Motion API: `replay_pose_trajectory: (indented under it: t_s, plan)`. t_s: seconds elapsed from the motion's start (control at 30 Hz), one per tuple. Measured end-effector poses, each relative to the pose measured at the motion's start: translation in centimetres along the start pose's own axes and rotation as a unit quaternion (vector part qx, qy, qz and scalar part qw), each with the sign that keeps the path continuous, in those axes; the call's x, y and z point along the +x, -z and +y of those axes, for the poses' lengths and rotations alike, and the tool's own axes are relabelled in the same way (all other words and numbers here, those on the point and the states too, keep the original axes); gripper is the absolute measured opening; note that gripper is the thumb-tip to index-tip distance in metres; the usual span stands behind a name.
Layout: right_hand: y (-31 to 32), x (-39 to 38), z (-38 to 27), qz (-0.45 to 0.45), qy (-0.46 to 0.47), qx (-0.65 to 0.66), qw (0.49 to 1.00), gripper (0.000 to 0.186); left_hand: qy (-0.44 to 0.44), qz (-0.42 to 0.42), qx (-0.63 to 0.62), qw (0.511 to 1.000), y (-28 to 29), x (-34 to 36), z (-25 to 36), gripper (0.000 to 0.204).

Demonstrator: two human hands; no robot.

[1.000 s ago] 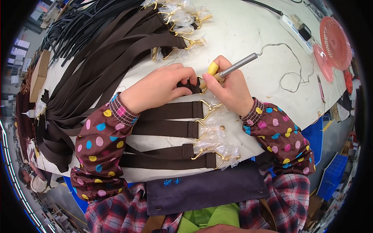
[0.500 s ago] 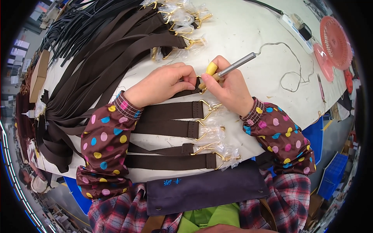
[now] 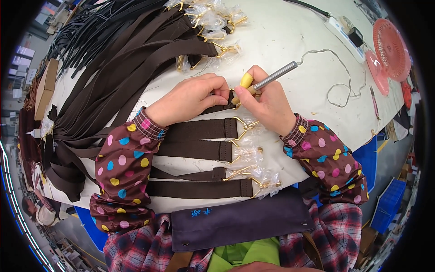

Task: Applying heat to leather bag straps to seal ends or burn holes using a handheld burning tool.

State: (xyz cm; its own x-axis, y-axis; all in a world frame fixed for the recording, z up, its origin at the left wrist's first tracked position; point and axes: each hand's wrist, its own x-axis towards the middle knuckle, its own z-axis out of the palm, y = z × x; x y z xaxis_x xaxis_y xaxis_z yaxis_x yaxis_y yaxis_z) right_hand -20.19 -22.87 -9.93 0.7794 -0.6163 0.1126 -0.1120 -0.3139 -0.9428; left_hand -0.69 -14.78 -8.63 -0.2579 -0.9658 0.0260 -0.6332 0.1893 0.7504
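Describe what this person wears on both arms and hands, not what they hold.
Both hands are bare: no gloves on the left hand or the right hand. Each forearm is covered by a brown oversleeve with pink, blue, yellow and orange dots, the left sleeve and the right sleeve, each gathered at a striped elastic cuff. A red plaid shirt shows below them.

Strap workshop: piled brown straps (image 3: 113, 68)

Bright, even overhead light, soft shadows, sharp centre, strong fisheye bending
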Motion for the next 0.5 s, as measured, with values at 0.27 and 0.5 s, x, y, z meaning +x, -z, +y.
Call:
replay_pose_trajectory:
  t_s: [0.27,0.5]
  plan:
    - [-0.6,0.1,0.6,0.053,0.041,0.042,0.997,0.020,0.075,0.003,-0.051,0.996,0.4,0.0,1.3,0.009]
    - [-0.4,0.7,0.0,0.072,0.048,0.019,0.996,0.022,0.194,0.011,-0.166,0.967,0.7,-0.2,1.2,0.013]
